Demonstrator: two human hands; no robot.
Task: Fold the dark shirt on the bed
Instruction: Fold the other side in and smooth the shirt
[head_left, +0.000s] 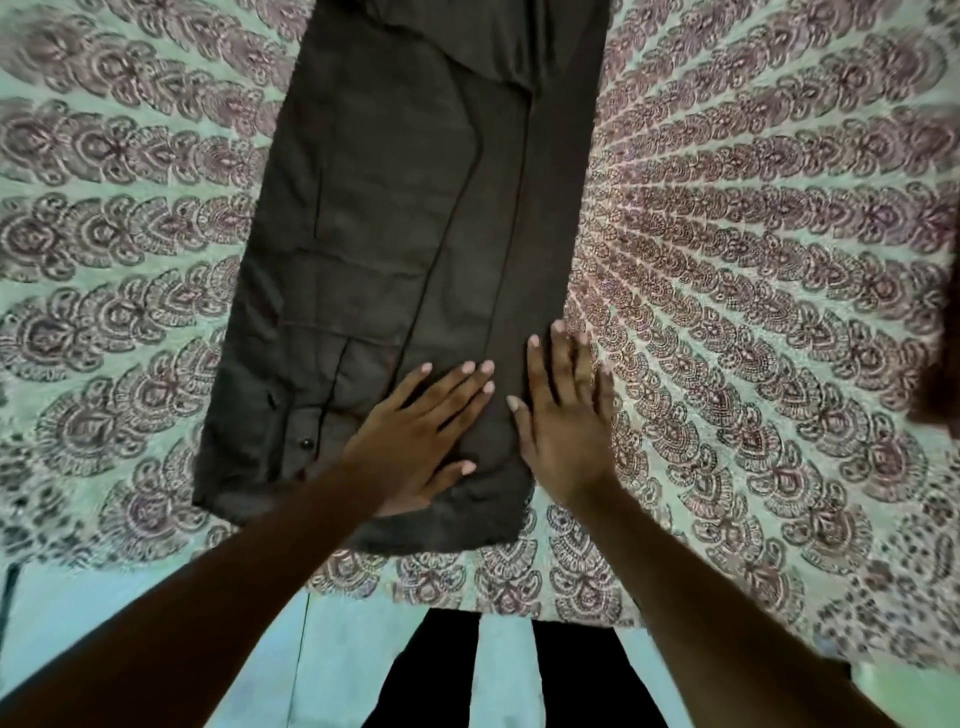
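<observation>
The dark shirt (389, 234) lies in the middle of the picture, on the bed's patterned cover (753, 260). Its sides look folded in already, so it is one long thin strip. I think it must now be folded end to end to make it short. The strip runs from the bottom middle up to the top edge and leans a little right. A cuff button (306, 443) shows at the near end.

The left hand (421, 431) lies flat on that end. The right hand (566, 415) lies flat on the shirt's right edge and the cover. Both have straight fingers and hold nothing.
</observation>
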